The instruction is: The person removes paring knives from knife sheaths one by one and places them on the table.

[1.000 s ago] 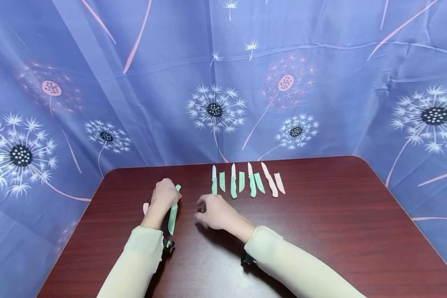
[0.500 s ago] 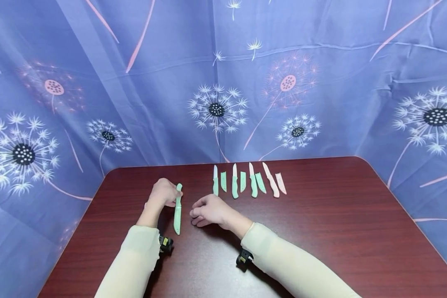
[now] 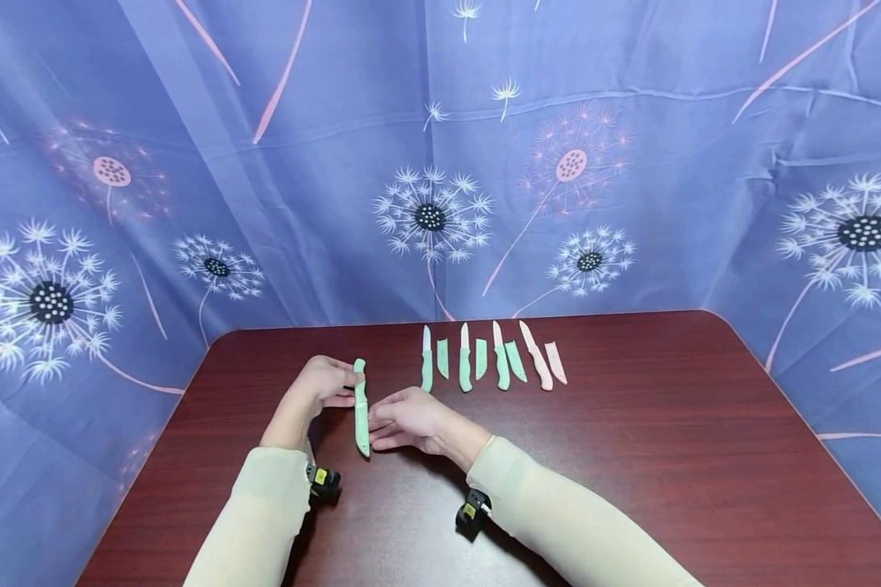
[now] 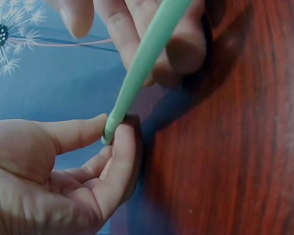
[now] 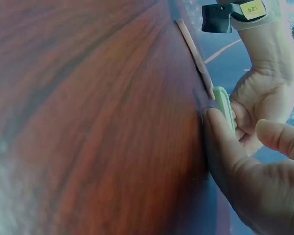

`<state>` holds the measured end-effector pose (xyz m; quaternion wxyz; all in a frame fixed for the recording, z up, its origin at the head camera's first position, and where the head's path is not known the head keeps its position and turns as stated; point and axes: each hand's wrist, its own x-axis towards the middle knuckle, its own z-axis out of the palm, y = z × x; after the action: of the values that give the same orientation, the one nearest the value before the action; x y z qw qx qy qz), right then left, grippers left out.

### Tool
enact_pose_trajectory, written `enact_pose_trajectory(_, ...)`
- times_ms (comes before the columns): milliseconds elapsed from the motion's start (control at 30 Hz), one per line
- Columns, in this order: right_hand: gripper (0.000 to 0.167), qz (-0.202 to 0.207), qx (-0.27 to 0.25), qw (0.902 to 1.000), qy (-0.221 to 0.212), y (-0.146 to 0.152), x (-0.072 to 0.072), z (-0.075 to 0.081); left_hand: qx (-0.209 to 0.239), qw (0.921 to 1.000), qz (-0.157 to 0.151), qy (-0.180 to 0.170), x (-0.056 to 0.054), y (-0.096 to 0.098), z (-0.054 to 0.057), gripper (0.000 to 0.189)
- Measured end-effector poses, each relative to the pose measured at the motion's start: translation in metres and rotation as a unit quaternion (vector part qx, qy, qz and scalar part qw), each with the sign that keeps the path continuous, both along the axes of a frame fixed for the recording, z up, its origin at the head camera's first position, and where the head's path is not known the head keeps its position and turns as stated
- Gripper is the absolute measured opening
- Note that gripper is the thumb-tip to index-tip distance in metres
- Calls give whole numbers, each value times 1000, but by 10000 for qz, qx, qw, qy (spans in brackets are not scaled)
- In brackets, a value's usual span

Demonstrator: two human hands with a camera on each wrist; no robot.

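Left hand (image 3: 325, 381) pinches the knife (image 3: 360, 396) by its handle (image 3: 359, 367) (judged light, stiff; proper hold); right hand (image 3: 414, 420) grips nothing.

Pale-green knife (image 3: 361, 408), dandelion-patterned blue curtain (image 3: 323, 204)

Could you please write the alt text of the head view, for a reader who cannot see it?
A person's left hand pinches a sheathed green knife over a red-brown table, the right hand close beside it. Farther back lie three green knives and one pink knife, unsheathed, each with a sheath beside it.
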<state>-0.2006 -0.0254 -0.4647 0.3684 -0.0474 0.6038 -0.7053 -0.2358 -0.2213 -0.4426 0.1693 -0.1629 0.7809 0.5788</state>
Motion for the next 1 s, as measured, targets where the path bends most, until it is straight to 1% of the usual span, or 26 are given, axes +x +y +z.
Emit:
enact_pose_trajectory(200,33,-146,-160,9998,-27,0,-1,-3,345,9994,24,44,0,0,-3,41)
enact_pose_trajectory(400,34,-281,-216,9994,14,3,-2,-3,573,9983,91,73,0,2,0,48)
enact_pose_trajectory(500,34,-323,-199,9993,55,5,-2,-2,698,9974,160,124,1,5,2,48)
enact_pose_trajectory(733,34,-389,-53,9991,130,14,-4,2,879,9953,207,343,3,13,5,49)
enact_pose_trajectory(1000,32,-442,119,9979,453,25,-5,7,1196,9903,255,658,5,25,11,46)
